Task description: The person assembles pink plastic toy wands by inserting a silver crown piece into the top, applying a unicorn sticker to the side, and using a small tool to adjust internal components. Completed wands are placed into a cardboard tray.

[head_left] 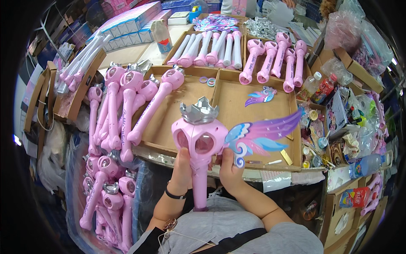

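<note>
A pink toy bubble wand [200,167] stands upright before me, its silver crown [198,111] on top of a round head with clear windows. My left hand [182,170] is closed on the wand just below its head, thumb up. At the other side, my right hand [230,172] pinches the root of a purple and blue wing [264,134] against the head. Whether the wing is fixed there cannot be seen. Another wing [260,96] lies in the cardboard tray [234,91] beyond, near small coloured rings [210,82].
Crowned wands [124,99] lie piled at the left of the tray, with more in a lined bin [141,199] below. Crownless wands [277,57] and white-handled pieces [207,47] fill the back. Bottles [325,86] and clutter stand at right. A screwdriver [272,162] lies at the front edge.
</note>
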Action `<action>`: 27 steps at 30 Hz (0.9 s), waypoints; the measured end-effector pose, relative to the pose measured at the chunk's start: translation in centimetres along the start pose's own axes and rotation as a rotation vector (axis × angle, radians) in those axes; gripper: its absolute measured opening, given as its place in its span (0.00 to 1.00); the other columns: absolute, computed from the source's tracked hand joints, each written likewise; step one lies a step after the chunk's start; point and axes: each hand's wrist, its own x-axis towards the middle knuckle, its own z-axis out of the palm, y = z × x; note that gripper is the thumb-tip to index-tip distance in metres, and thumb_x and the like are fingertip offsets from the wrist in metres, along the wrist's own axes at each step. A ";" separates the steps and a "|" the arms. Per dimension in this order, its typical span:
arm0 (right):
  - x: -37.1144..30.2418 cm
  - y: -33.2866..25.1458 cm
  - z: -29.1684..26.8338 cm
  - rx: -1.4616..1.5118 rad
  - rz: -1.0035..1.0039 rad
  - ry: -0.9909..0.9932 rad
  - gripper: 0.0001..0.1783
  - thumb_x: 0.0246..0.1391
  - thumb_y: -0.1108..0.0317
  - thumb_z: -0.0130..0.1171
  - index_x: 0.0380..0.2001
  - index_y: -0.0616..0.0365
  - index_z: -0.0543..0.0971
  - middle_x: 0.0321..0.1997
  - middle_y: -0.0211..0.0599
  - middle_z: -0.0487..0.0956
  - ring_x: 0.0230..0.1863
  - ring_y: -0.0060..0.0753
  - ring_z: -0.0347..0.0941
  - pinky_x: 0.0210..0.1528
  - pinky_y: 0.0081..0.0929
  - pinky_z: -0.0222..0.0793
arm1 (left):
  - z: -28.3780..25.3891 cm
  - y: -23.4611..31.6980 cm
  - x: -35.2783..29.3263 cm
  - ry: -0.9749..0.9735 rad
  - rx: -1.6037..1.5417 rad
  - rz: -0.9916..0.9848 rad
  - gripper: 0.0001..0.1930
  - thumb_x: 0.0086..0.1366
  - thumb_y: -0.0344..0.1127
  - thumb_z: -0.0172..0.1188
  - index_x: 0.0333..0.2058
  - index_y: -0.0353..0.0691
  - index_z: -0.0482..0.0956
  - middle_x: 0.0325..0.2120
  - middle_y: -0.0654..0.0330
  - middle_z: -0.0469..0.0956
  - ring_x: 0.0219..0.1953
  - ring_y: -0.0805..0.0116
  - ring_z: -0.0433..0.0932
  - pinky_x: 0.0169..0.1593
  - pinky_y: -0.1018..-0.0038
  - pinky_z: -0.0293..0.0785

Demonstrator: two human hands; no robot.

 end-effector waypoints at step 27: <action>-1.2 -0.4 -1.0 -0.178 -0.192 -0.148 0.14 0.63 0.70 0.41 0.23 0.58 0.68 0.16 0.28 0.67 0.18 0.19 0.61 0.18 0.20 0.54 | -0.5 -0.1 -2.1 -0.114 -0.050 0.021 0.41 0.54 0.72 0.47 0.46 0.35 0.69 0.30 0.57 0.76 0.27 0.71 0.76 0.28 0.76 0.74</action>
